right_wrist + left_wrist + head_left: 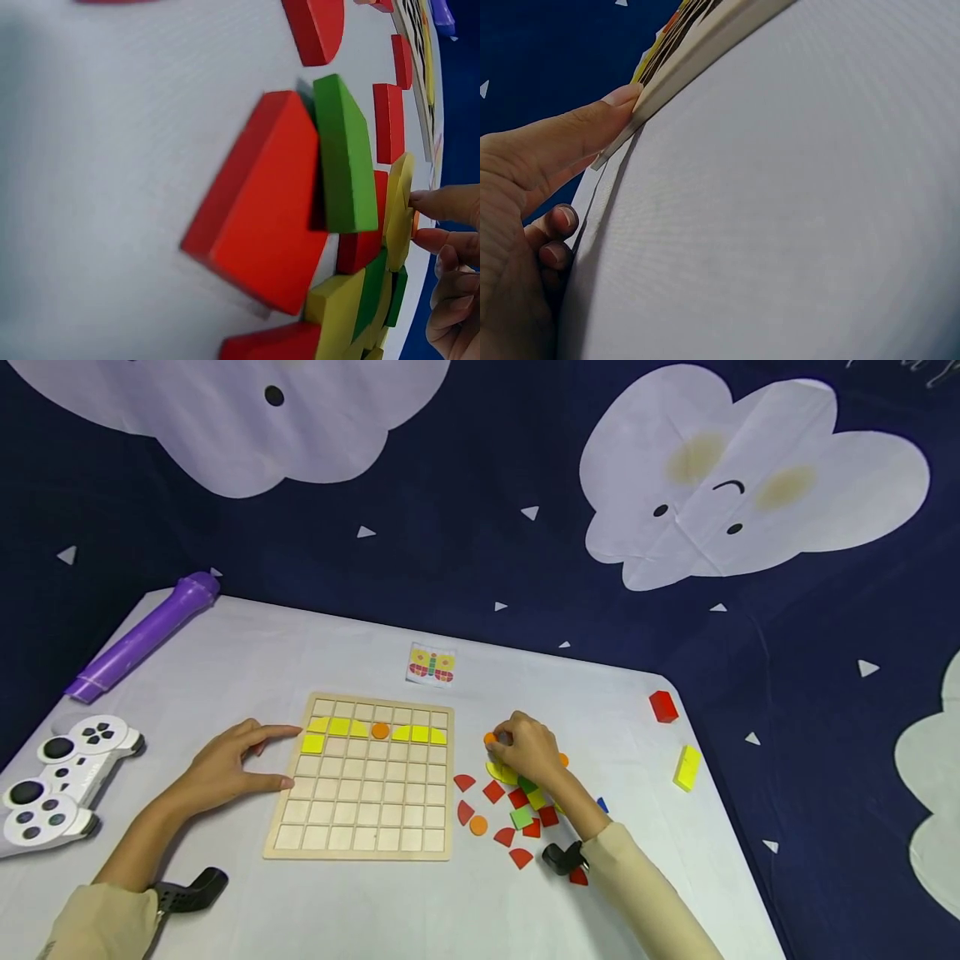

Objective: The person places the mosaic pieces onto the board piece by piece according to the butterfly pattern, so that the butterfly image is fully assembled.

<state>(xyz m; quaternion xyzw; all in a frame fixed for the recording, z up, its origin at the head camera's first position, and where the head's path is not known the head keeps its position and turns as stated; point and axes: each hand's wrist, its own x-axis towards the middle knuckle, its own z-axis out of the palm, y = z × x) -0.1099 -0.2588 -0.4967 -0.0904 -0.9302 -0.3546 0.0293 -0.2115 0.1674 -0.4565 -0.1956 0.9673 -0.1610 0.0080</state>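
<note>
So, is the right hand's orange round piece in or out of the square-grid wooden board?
Out: the right hand pinches the orange round piece to the right of the square-grid wooden board.

hands (228, 768): 2 | board (375, 790): 1 | yellow pieces on board (339, 727): 7 | orange discs (381, 731) in view: 4 | card (431, 665): 1 | gamepad (69, 781): 1 | microphone (146, 635): 1 | blocks (686, 768): 2 | loose pieces (521, 817): overlapping, uncountable

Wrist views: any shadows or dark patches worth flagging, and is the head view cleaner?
Left wrist: tabletop darkens towards the lower right corner; right wrist: soft grey patch at the left edge, and a shadow on the large red piece beside the green piece; head: looks cleaner, fairly even light, board readable, soft shadow beside the right sleeve.
</note>
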